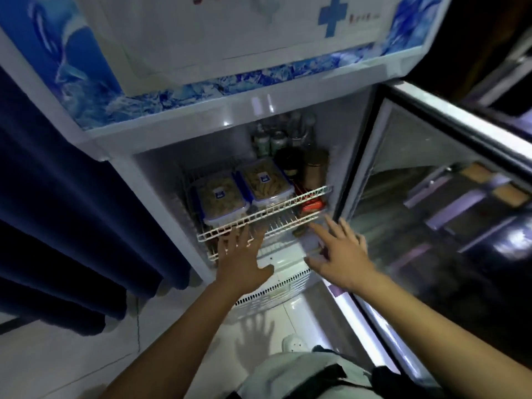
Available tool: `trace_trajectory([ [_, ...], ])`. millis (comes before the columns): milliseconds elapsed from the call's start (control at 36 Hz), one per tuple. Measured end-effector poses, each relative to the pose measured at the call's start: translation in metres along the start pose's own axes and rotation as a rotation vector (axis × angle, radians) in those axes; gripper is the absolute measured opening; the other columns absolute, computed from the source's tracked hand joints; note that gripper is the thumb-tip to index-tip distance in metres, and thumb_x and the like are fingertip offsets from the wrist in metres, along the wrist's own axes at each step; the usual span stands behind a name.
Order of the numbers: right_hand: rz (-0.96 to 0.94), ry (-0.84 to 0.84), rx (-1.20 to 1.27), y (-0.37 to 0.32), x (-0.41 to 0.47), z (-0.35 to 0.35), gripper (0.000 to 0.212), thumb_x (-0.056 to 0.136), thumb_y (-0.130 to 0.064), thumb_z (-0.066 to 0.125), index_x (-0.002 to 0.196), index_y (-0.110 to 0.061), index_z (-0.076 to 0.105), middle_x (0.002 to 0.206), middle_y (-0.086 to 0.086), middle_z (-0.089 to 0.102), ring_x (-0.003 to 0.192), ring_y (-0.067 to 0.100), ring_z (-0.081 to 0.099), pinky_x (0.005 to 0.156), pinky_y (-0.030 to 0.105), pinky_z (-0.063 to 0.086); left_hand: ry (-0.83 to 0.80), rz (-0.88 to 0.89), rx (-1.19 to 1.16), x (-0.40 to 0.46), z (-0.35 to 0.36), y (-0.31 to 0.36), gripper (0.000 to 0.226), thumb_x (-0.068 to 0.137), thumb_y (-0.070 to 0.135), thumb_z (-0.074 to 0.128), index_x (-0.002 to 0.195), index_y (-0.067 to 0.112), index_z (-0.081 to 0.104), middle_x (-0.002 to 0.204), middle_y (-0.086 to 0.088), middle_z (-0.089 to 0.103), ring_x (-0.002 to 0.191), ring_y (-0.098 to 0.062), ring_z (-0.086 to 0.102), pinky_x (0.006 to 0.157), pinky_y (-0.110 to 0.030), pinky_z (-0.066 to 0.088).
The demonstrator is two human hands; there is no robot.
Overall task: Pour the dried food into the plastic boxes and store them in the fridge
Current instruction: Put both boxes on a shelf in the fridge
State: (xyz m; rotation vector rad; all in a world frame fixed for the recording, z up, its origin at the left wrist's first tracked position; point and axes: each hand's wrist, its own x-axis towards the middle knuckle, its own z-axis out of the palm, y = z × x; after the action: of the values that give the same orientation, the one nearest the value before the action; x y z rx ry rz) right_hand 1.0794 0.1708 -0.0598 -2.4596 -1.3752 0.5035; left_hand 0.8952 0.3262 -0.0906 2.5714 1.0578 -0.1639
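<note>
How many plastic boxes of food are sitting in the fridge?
2. The left box and the right box sit side by side on the wire shelf, left of the dark jars. Others may be hidden lower down.

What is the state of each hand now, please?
Left hand: open, fingers spread, holding nothing, at the wire shelf.
Right hand: open, fingers spread, holding nothing.

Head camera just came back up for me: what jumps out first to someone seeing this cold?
Two spread hands, the left hand and the right hand, reach toward the open fridge, both holding nothing. Just above them, two lidded plastic boxes of dried food sit side by side on the white wire shelf. The glass door stands open on the right.
</note>
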Motion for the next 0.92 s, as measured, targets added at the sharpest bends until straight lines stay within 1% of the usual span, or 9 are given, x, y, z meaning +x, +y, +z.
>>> trace_trajectory([
  [194,0.140,0.167,-0.045,0.002,-0.124,-0.044,0.074,0.087,-0.058,0.058,0.152,-0.046,0.026,0.167,-0.007,0.006,0.154,0.020,-0.001,0.120,0.049,0.009,0.019,0.265,0.031,-0.052,-0.004,0.052,0.090,0.091,0.068,0.050,0.159,0.042,-0.002,0.169,0.001,-0.012,0.155,-0.028,-0.013,0.122,-0.052,-0.009],
  [306,0.220,0.344,-0.115,0.013,-0.192,-0.097,0.072,0.086,-0.058,0.061,0.151,-0.046,0.030,0.166,-0.006,0.013,0.154,0.022,0.003,0.120,0.053,0.011,0.033,0.430,-0.038,-0.074,-0.002,0.101,0.091,0.088,0.068,0.054,0.158,0.045,0.000,0.170,0.002,-0.009,0.155,-0.028,-0.011,0.122,-0.052,-0.005],
  [444,0.363,0.576,-0.242,0.052,-0.261,-0.169,0.071,0.086,-0.058,0.062,0.150,-0.044,0.035,0.164,-0.002,0.025,0.152,0.027,0.015,0.118,0.057,0.017,0.030,0.646,-0.011,-0.100,-0.012,0.176,0.093,0.087,0.067,0.055,0.156,0.049,-0.003,0.168,0.007,-0.017,0.154,-0.024,-0.018,0.121,-0.050,-0.008],
  [500,0.479,0.583,-0.297,0.078,-0.280,-0.192,0.074,0.085,-0.060,0.060,0.151,-0.043,0.032,0.164,-0.001,0.024,0.151,0.027,0.015,0.117,0.057,0.017,0.044,0.708,0.015,-0.107,-0.019,0.205,0.094,0.086,0.067,0.055,0.156,0.049,-0.005,0.168,0.007,-0.018,0.154,-0.023,-0.018,0.121,-0.049,-0.009],
  [556,0.600,0.518,-0.305,0.106,-0.294,-0.209,0.077,0.085,-0.064,0.058,0.153,-0.041,0.028,0.164,-0.001,0.022,0.151,0.028,0.016,0.117,0.056,0.017,0.065,0.758,0.037,-0.113,-0.026,0.233,0.094,0.087,0.067,0.054,0.156,0.049,-0.007,0.168,0.007,-0.019,0.154,-0.024,-0.018,0.121,-0.049,-0.011],
  [639,0.726,0.434,-0.271,0.142,-0.307,-0.215,0.074,0.087,-0.065,0.056,0.151,-0.037,0.033,0.162,-0.002,0.029,0.148,0.026,0.023,0.115,0.055,0.020,0.076,0.822,0.019,-0.119,-0.032,0.270,0.093,0.087,0.066,0.054,0.155,0.051,-0.008,0.167,0.010,-0.018,0.154,-0.023,-0.017,0.121,-0.049,-0.010],
  [778,0.664,0.550,-0.159,0.168,-0.310,-0.192,0.066,0.089,-0.052,0.060,0.149,-0.038,0.038,0.150,-0.004,0.045,0.136,0.024,0.045,0.113,0.056,0.027,0.075,0.882,0.090,-0.118,-0.036,0.325,0.093,0.090,0.055,0.056,0.155,0.048,-0.010,0.168,0.007,-0.017,0.155,-0.025,-0.016,0.122,-0.050,-0.009],
  [861,0.607,0.647,-0.121,0.169,-0.313,-0.186,0.059,0.089,-0.054,0.060,0.144,-0.038,0.048,0.142,-0.003,0.053,0.130,0.025,0.049,0.110,0.050,0.031,0.085,0.919,0.107,-0.114,-0.043,0.353,0.093,0.091,0.046,0.058,0.157,0.045,-0.007,0.169,0.007,-0.013,0.155,-0.027,-0.013,0.122,-0.052,-0.007],
  [917,0.552,0.657,-0.112,0.167,-0.318,-0.184,0.055,0.089,-0.058,0.058,0.140,-0.039,0.052,0.137,-0.006,0.056,0.125,0.024,0.052,0.107,0.046,0.032,0.075,0.964,0.086,-0.110,-0.049,0.367,0.091,0.091,0.040,0.058,0.158,0.045,-0.004,0.169,0.009,-0.010,0.155,-0.025,-0.011,0.122,-0.051,-0.007],
])
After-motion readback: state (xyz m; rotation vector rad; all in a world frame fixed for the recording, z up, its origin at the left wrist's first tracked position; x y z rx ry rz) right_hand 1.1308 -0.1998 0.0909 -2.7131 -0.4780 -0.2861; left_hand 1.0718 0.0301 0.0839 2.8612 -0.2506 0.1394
